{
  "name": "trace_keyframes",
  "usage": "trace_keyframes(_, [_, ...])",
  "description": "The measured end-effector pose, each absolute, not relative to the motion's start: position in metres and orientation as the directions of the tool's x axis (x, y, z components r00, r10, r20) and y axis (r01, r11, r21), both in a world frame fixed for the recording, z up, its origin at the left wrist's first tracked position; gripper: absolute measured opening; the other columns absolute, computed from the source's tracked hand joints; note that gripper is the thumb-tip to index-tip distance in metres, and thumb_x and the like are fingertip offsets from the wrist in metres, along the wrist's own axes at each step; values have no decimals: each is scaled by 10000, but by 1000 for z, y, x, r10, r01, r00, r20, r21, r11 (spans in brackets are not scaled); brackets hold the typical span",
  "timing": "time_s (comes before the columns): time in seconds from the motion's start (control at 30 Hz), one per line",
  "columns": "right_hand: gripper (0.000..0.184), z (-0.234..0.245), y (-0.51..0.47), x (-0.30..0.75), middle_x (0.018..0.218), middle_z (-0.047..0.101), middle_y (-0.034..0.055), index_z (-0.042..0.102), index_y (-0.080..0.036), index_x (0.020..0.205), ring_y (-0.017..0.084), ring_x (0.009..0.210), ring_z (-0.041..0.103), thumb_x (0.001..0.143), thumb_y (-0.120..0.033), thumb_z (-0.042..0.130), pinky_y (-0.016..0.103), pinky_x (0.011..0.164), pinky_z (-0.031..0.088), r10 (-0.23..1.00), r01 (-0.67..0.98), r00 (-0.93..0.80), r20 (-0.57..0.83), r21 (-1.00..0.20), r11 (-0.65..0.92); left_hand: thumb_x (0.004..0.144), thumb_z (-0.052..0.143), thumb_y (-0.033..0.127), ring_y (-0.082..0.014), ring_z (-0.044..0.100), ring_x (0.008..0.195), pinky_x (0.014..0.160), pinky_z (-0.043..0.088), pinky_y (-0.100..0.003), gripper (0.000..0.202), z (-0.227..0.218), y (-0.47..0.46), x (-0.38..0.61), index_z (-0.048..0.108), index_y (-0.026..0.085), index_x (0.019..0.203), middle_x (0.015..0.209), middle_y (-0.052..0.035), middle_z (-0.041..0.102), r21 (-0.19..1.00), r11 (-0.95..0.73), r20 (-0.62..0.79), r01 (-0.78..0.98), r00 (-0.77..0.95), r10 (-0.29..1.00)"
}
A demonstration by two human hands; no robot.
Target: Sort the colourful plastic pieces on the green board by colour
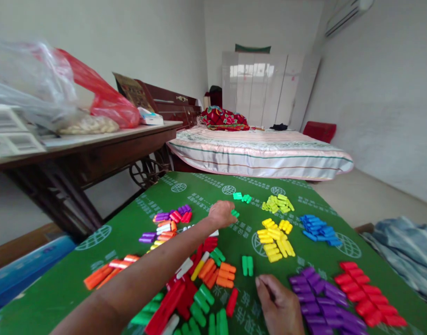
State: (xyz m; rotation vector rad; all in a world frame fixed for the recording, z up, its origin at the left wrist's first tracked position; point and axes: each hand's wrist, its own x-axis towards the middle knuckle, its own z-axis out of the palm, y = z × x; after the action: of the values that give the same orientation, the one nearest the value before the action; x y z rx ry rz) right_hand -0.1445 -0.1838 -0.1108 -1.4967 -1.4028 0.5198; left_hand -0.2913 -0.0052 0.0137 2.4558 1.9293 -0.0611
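Observation:
My left hand [222,214] reaches across the green board [213,186], fingers curled down at green caps [235,213] that look like marker caps. Just beyond it lie more teal-green caps [242,197]. My right hand [280,304] rests closed near the front, thumb against the fingers; whatever may be inside is hidden. A pair of darker green caps [247,265] lies just past its thumb. To its right are groups of purple caps [321,302] and red caps [369,293]. Farther back sit yellow caps [276,239], lime caps [278,204] and blue caps [319,229].
Mixed caps in orange [226,274], red, green, white and purple spread under and around my left forearm. A sewing-machine table [136,138] with plastic bags stands at the left. Behind the board is a bed [258,151]; folded cloth [405,256] lies at the right.

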Motion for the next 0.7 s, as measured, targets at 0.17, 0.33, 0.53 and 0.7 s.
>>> trace_keyframes(0.17, [434,-111,-183,-146,458,477,-35,649,-194,660,100,417,418,837,-527,435,200,456,339,913,486,264,310,-861,152,726,615,356,-237,635,981,807,509,-282,311,-6,47,-269,660,187,982,1029,-113,683,35,-127,-6,991,127,992])
trace_keyframes(0.33, [431,-111,-183,-147,439,426,-44,616,-201,614,95,407,401,836,-527,441,211,429,302,916,479,269,299,-866,142,759,590,312,-234,602,1048,863,489,-277,326,-22,73,-254,637,170,1049,1101,-132,651,68,-103,30,992,101,994])
trace_keyframes(0.53, [442,-106,-184,-148,460,444,-43,595,-200,586,92,426,413,846,-518,431,205,441,310,923,471,261,282,-872,133,770,554,317,-268,535,1136,888,477,-306,382,-16,60,-255,611,123,1095,1180,-168,585,50,-118,64,992,114,991])
trace_keyframes(0.7, [432,-101,-184,-143,489,509,-33,632,-195,620,99,447,444,844,-513,443,191,465,357,933,489,222,283,-860,145,780,510,344,-251,603,1023,834,496,-313,326,0,21,-263,653,145,994,1081,-138,648,29,-208,-13,978,208,978])
